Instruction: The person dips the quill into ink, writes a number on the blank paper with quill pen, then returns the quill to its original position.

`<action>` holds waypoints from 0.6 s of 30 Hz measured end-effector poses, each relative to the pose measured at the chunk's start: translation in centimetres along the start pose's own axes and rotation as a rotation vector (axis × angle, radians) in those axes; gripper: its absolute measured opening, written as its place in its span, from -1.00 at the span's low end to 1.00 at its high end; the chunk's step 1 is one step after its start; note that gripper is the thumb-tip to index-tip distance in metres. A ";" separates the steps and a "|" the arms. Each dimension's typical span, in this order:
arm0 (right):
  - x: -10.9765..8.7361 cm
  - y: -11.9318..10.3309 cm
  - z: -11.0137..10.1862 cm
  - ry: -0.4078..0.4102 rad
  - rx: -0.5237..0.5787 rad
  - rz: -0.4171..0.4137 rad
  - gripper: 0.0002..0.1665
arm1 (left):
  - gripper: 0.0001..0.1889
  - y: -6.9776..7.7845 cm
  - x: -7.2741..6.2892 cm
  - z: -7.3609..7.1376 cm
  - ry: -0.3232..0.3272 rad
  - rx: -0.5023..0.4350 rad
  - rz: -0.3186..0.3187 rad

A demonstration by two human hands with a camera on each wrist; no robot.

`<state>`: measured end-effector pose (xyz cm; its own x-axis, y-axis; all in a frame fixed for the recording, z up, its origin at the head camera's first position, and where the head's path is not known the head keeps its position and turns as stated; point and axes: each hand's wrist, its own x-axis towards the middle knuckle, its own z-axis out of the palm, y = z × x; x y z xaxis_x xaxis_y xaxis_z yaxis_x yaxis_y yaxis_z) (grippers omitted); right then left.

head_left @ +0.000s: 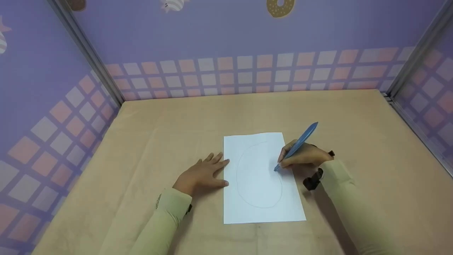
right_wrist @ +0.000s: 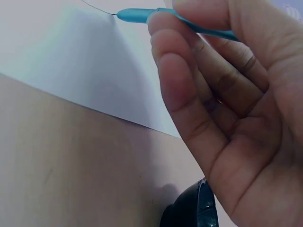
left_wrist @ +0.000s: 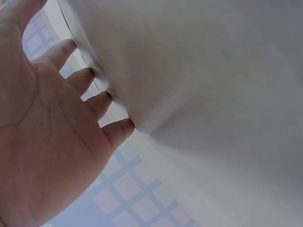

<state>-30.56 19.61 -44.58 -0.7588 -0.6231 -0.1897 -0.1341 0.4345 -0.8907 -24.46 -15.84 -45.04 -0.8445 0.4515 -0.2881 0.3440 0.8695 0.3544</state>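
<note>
A white sheet of paper (head_left: 254, 170) lies on the table, bearing a thin oval line that is open at its upper right. My right hand (head_left: 304, 156) pinches a blue pen (head_left: 302, 139) between thumb and fingers, its tip touching the paper at the end of that line. In the right wrist view the pen (right_wrist: 135, 15) meets the drawn line at its tip, and the other fingers curl beneath it. On the paper's left edge rest the spread fingertips of my left hand (head_left: 203, 175). The left wrist view shows that hand's palm (left_wrist: 52, 109) with straight fingers.
A beige cloth (head_left: 170, 134) covers the table. Purple walls with pink and white squares (head_left: 244, 74) stand behind and at both sides, with metal posts (head_left: 92, 53) in the corners. A black wrist device (head_left: 312, 180) sits by the right cuff.
</note>
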 end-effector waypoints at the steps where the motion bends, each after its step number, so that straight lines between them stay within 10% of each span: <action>1: 0.0 0.0 0.0 -0.001 0.009 -0.006 -0.85 | -0.17 0.0 0.0 0.0 0.001 0.003 0.000; 18: 0.5 -0.4 0.7 0.050 0.008 0.038 -0.85 | -0.16 -0.2 0.2 0.1 0.003 0.023 -0.001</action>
<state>-30.48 18.67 -44.59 -0.7939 -0.5734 -0.2026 -0.1002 0.4519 -0.8864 -24.60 -15.88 -45.23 -0.8458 0.4505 -0.2857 0.3530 0.8742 0.3335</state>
